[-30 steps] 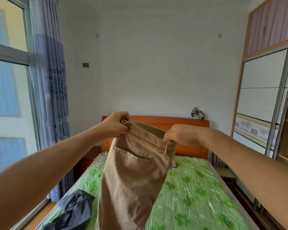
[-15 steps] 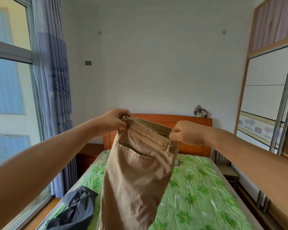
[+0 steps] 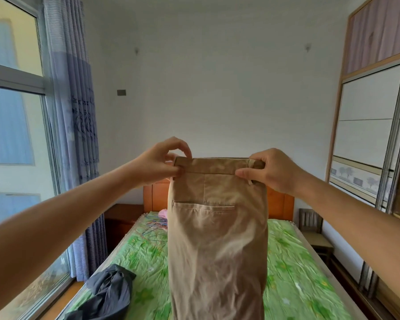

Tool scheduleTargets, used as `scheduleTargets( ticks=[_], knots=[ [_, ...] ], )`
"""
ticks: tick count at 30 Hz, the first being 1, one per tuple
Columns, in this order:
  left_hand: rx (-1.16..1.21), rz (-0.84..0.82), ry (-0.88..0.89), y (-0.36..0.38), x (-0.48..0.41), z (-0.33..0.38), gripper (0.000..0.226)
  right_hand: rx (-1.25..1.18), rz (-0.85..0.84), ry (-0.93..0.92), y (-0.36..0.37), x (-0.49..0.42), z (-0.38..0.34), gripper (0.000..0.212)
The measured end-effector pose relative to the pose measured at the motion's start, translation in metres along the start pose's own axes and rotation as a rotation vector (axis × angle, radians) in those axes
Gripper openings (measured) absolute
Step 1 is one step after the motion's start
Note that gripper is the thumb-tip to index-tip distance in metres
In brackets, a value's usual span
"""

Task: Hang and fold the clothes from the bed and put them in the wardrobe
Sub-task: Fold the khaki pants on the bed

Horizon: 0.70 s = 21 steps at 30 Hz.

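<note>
A: What are the hands doing?

B: The left hand [image 3: 162, 162] is pinching one end of the waistband and the right hand [image 3: 270, 172] is gripping the other, so both are holding the khaki trousers [image 3: 217, 239].

A: And how are the trousers hanging?

B: They're hanging straight down from the hands, long axis vertical, waistband level, over the bed [image 3: 298, 262]. The wardrobe [image 3: 367, 135] is standing to the right, nearer the right hand, so I'm guessing any carry is going that way.

Tan trousers [image 3: 217, 239] hang upright by the waistband above the green-sheeted bed [image 3: 293, 273], back pocket showing.
</note>
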<state>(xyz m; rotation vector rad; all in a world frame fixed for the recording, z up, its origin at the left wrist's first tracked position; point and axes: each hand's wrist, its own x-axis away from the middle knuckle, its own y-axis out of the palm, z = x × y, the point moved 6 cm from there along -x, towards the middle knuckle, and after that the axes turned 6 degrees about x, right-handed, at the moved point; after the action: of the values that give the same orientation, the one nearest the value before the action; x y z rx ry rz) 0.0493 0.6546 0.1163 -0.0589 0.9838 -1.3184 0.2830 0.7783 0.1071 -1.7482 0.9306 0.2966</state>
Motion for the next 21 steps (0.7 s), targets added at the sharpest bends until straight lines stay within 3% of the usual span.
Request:
scheduleTargets(
  ticks=[3, 8, 12, 18, 19, 21],
  knots=[
    [-0.064, -0.063, 0.092, 0.007, 0.001, 0.011, 0.036, -0.006, 0.023, 0.007, -0.006, 0.001, 0.004, 0.038],
    [-0.130, -0.263, -0.077, 0.018, 0.002, -0.002, 0.022, -0.005, 0.028, 0.001, -0.005, 0.004, 0.007, 0.039],
    [-0.254, -0.359, -0.112, 0.029, 0.010, -0.015, 0.017, 0.048, 0.022, -0.006, -0.006, 0.006, 0.008, 0.045],
    [-0.407, -0.295, -0.088, 0.019, 0.005, -0.013, 0.016, 0.310, -0.176, -0.032, -0.002, 0.012, -0.008, 0.043],
    [-0.408, -0.276, -0.088, 0.016, 0.005, -0.012, 0.017, 0.312, -0.231, -0.013, -0.002, 0.014, -0.011, 0.039],
    [-0.392, -0.246, -0.093, 0.012, 0.003, -0.012, 0.018, 0.095, -0.424, 0.072, 0.006, 0.023, -0.021, 0.025]
  ],
)
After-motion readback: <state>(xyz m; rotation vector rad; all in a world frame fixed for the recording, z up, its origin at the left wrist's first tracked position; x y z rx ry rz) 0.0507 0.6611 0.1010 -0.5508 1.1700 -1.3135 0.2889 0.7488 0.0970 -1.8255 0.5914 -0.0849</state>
